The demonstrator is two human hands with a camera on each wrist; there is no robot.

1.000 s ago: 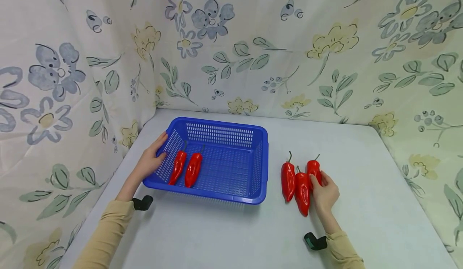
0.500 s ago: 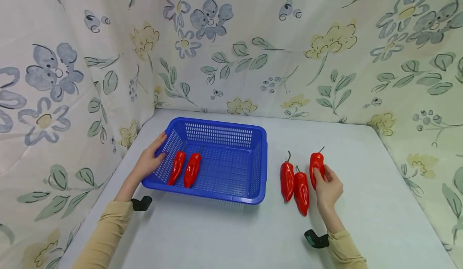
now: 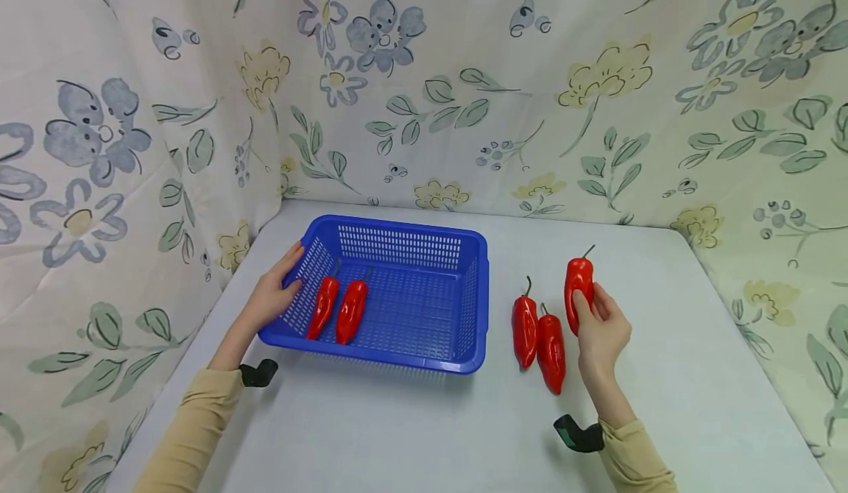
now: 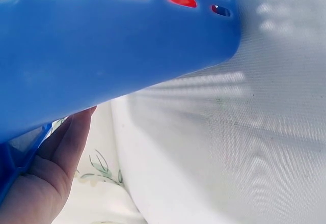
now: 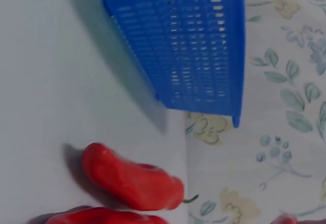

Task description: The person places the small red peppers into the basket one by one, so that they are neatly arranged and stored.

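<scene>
The right hand point(image 3: 604, 327) held a pepper point(image 3: 579, 291) pinched between thumb and fingers, its stem pointing away from the person. A second earlier that pepper had lain tight against its neighbours; now it was clear of them and further off toward the curtain point(image 3: 424, 110). It looked lifted, though from where I stood I couldn't swear how high.

Just left of it, the middle pepper point(image 3: 551, 353) and the outer pepper point(image 3: 525, 331) lay side by side on the bench point(image 3: 397, 434), unmoved. So the loose group was down to two, and I'd say the picking-up of this third one was done, its setting-down not yet.

Further left stood the basket point(image 3: 417, 309). The left hand point(image 3: 274, 294) rested against its left side, fingers fairly straight along the outside near the rim; it hadn't shifted, and I took it to be steadying the thing. Inside, by that same wall, lay a slim pepper point(image 3: 323, 307) and a plump pepper point(image 3: 352, 312), with bare basket floor to their right.
</scene>
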